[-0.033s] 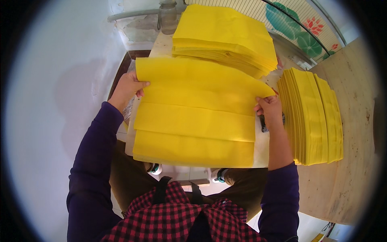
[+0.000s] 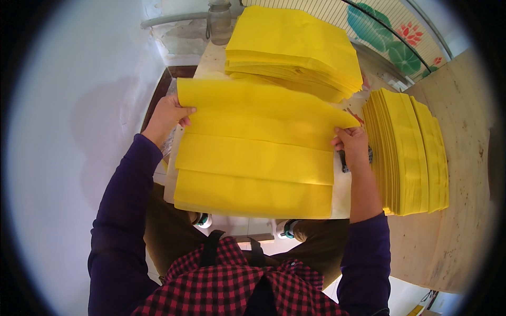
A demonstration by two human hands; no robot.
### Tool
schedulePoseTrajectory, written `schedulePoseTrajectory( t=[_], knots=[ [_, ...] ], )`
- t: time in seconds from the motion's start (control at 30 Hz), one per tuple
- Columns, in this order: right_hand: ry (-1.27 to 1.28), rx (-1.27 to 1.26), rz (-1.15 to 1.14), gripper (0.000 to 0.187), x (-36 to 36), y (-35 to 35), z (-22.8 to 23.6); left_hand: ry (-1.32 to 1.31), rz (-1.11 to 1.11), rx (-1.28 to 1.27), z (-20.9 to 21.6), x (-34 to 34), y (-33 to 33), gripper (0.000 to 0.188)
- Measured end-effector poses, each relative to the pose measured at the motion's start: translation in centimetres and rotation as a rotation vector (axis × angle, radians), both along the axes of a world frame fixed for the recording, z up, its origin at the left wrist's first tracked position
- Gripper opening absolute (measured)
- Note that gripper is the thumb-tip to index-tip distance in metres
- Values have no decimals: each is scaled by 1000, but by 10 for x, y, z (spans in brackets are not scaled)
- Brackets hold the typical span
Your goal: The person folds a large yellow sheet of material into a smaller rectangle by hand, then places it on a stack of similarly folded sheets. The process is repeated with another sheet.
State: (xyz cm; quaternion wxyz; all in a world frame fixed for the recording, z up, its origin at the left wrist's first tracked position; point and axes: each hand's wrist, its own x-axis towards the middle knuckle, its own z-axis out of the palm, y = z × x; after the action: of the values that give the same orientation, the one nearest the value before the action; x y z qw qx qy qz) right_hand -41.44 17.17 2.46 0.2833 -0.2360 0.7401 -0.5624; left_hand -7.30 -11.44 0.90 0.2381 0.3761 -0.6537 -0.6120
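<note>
A yellow sheet (image 2: 258, 113), paper or thin cloth, spreads wide between my hands in front of me. My left hand (image 2: 171, 114) pinches its left edge near the far corner, thumb on top. Near the right corner, my right hand (image 2: 350, 139) grips the edge between thumb and fingers. The sheet's far part is lifted and bows slightly. Below it lie more overlapping yellow layers (image 2: 253, 197), with fold or edge lines running across, close to the table's near edge. A small dark object (image 2: 345, 162) lies partly hidden beside my right hand.
Behind the sheet stands a tall stack of yellow sheets (image 2: 295, 39). Folded yellow bundles (image 2: 403, 152) stand at the right, by a wooden board (image 2: 464, 137). A glass jar (image 2: 219, 23) is at the back left. A white wall (image 2: 79, 131) rises on the left.
The far edge of the held sheet has dropped slightly towards me. Both hands keep their grip and have hardly moved.
</note>
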Motion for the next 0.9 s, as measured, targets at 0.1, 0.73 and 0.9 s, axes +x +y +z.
schedulePoseTrajectory(
  t=[0.1,0.73,0.9],
  knots=[
    [-68,-97,-23,8,3,1,-7,39,15,-1,-2,1,4,10],
    [-88,-249,103,14,-9,10,-37,105,-103,-306,-16,12,7,11],
    [-89,-336,175,10,-8,18,-48,185,-95,-307,-39,18,6,14]
  ],
)
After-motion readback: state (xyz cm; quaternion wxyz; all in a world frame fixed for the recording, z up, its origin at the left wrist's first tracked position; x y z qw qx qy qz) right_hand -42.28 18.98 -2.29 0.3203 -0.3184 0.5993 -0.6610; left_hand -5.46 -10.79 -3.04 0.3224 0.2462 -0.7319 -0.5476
